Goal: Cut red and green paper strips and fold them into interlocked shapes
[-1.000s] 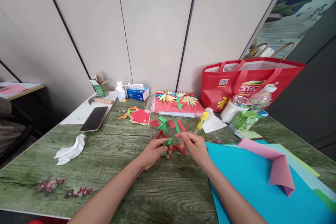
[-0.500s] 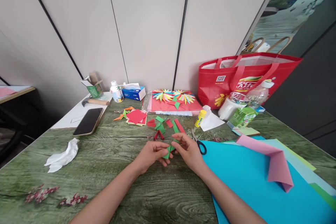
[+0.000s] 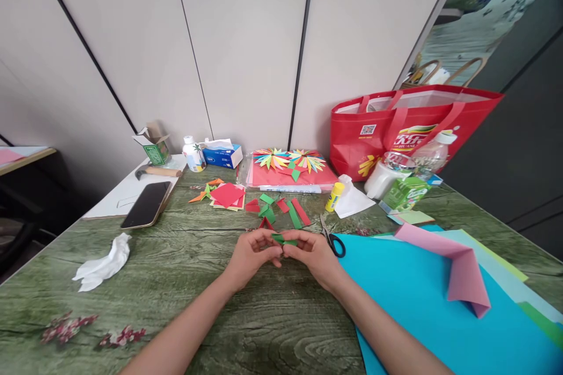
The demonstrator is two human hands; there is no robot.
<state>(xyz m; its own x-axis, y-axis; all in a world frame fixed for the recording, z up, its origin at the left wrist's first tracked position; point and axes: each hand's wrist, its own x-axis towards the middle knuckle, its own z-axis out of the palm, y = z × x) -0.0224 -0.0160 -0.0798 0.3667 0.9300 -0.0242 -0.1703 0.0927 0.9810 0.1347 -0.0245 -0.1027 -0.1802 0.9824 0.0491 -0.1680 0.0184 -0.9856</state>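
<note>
Between my two hands is a small folded piece of green paper (image 3: 284, 240), partly covered by the fingers. My left hand (image 3: 254, 255) pinches its left end, thumb toward me. On its right end, my right hand (image 3: 313, 255) closes with thumb and fingertips. Just beyond my fingers lie folded red and green paper pieces (image 3: 266, 211) and flat strips, among them a red strip (image 3: 301, 211). Black-handled scissors (image 3: 336, 244) rest right of my right hand, with a yellow glue stick (image 3: 335, 197) standing behind them.
Blue paper sheets (image 3: 396, 293) with a folded pink sheet (image 3: 466, 266) cover the right side. A phone (image 3: 147, 205), a hammer (image 3: 158, 171) and a crumpled tissue (image 3: 103, 262) lie left. Behind stand a tissue pack (image 3: 222, 155), a red bag (image 3: 356, 135) and a packet with paper stars (image 3: 272, 179).
My fingers have drawn together around the green paper, which now shows less of its face. My right hand has turned and lowered slightly, its fingertips closer to my left hand.
</note>
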